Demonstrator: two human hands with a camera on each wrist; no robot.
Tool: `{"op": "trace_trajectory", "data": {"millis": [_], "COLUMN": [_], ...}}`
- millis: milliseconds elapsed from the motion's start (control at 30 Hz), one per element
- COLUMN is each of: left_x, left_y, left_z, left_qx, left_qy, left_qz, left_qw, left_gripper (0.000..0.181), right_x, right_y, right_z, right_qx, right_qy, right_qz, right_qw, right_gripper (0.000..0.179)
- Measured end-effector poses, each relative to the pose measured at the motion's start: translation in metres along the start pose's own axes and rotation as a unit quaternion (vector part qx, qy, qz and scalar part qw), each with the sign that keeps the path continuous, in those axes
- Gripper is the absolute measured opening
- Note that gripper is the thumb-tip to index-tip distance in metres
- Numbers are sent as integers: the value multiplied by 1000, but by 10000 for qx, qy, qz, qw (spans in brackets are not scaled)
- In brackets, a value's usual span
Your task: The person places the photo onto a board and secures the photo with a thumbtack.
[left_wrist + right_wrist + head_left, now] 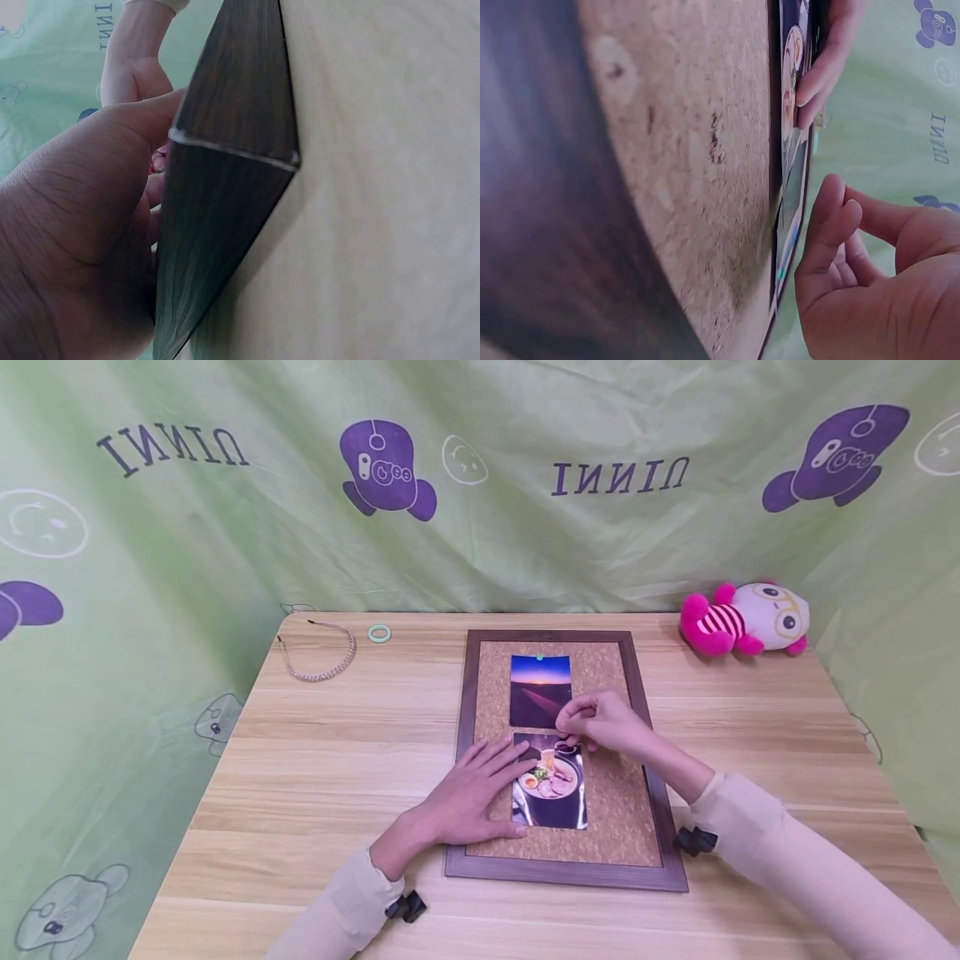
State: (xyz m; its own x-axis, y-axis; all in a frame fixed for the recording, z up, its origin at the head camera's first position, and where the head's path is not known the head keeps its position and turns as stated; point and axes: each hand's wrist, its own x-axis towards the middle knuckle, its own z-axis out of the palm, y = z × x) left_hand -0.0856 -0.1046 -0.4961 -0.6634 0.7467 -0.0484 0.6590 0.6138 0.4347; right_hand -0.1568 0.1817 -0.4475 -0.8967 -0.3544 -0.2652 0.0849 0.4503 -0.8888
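Observation:
A cork board [630, 818] in a dark wooden frame lies on the table. On it are two photos: a sunset road picture [534, 693] with a green pushpin [539, 657] at its top edge, and a picture of a ramen bowl [551, 777] below it. My left hand [480, 793] rests spread on the left side of the ramen photo, fingers fairly straight. Just above that photo's top edge, my right hand [600, 720] has thumb and forefinger tips pinched together, also seen in the right wrist view; whether something small is between them is hidden.
A beaded headband [322, 675] and a mint-green ring [379, 633] lie at the table's far left. A pink and white plush toy [742, 620] lies at the far right corner. Green printed cloth [510, 543] hangs behind the table.

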Motion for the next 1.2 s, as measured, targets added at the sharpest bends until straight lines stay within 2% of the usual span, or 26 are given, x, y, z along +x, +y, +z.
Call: {"op": "trace_trajectory", "data": {"millis": [200, 300, 533, 733, 1000, 1200], "left_x": [0, 0, -1, 0, 0, 0], "left_y": [0, 1, 1, 0, 2, 2], "left_z": [-1, -2, -3, -2, -3, -2], "left_qx": [58, 42, -22, 40, -16, -70], "left_qy": [-35, -5, 22, -34, 53, 55], "left_qz": [-19, 2, 31, 0, 54, 36], "left_qw": [10000, 10000, 10000, 10000, 10000, 10000], "left_gripper": [100, 99, 98, 99, 97, 96], "right_x": [9, 14, 22, 25, 24, 24], "right_y": [1, 1, 4, 5, 1, 0], "right_z": [3, 6, 12, 16, 17, 22], "right_qx": [-227, -328, -1026, -1408, -1640, -1948], "right_qy": [-292, -277, -129, -64, -31, 154], "right_qz": [-54, -273, -577, -554, -348, -254], "right_qw": [9993, 9987, 9930, 9885, 9858, 9804], "right_gripper": [10, 10, 6, 9, 10, 14]}}
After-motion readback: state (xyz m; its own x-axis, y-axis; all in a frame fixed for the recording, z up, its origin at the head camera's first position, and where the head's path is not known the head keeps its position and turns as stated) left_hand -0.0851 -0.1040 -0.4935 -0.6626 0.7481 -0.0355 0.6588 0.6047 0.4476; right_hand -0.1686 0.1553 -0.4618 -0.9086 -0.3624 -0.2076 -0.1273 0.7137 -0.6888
